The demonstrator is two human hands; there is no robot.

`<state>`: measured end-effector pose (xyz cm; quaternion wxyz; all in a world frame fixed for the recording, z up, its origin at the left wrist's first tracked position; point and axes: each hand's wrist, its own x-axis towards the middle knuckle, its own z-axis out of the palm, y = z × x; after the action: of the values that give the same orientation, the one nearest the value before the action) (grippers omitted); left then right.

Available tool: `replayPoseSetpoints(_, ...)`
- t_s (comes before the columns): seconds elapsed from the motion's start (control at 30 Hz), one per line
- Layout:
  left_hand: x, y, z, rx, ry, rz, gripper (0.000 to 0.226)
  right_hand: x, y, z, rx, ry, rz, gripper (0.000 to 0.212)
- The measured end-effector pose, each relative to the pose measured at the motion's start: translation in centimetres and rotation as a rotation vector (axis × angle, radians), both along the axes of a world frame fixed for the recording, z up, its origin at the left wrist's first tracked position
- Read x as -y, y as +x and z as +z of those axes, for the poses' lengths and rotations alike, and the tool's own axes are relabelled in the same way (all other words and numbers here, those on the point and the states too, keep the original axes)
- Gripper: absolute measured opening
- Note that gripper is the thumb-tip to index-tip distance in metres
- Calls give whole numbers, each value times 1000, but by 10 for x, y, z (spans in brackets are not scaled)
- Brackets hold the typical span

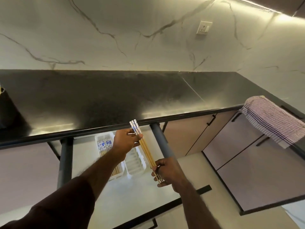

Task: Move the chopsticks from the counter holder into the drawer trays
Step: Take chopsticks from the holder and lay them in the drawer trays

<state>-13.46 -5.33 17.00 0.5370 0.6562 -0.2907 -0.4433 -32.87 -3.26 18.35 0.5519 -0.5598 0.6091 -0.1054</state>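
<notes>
A small bunch of wooden chopsticks (pixel 146 149) with blue-and-white patterned tops is held over the open drawer (pixel 132 195). My left hand (pixel 125 142) grips the bunch near its patterned tops, and my right hand (pixel 166 171) pinches the thin tips. Below them lie two white trays: the left tray (pixel 100 138) holds several chopsticks (pixel 104 146) of the same kind, and the right tray (pixel 137 162) looks empty where it shows. My left forearm hides part of both trays. A dark object (pixel 6 109) at the counter's left edge may be the holder; I cannot tell.
The black counter (pixel 115 96) runs across the view, with its front edge just above the drawer. A striped cloth (pixel 272 119) hangs over the counter edge at right. Closed cabinet doors (pixel 239 146) with black handles stand to the right. A wall socket (pixel 203 27) sits on the marble backsplash.
</notes>
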Motion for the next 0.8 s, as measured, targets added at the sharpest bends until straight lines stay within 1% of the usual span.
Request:
replayPoseSetpoints(0.13, 24, 12, -40, 105, 111, -68, 33, 26, 16, -32, -80, 68, -47, 25)
replayPoseSetpoints(0.2, 30, 18, -56, 156, 150, -82, 26, 36, 26, -49, -111, 102, -48, 25)
replayPoseSetpoints(0.27, 37, 24, -74, 202, 184, -100, 12, 47, 36, -68, -132, 122, -56, 21)
replayPoseSetpoints(0.33, 39, 30, -93, 250, 249, -138, 7, 56, 46, -84, -148, 146, -80, 16)
replayPoseSetpoints(0.4, 40, 34, -107, 337, 305, -215, 18, 62, 54, -97, -149, 170, -96, 13)
replayPoseSetpoints(0.5, 45, 38, -131, 490, 346, -328, 31, 76, 65, -113, -186, 204, -53, 13)
replayPoseSetpoints(0.57, 48, 40, -143, 585, 371, -368, 38, 88, 73, -122, -208, 216, -24, 13)
replayPoseSetpoints(0.7, 55, 45, -166, 804, 451, -439, 59, 107, 91, -138, -236, 218, 3, 14)
replayPoseSetpoints(0.8, 59, 47, -175, 950, 456, -503, 67, 115, 106, -151, -267, 211, 33, 19)
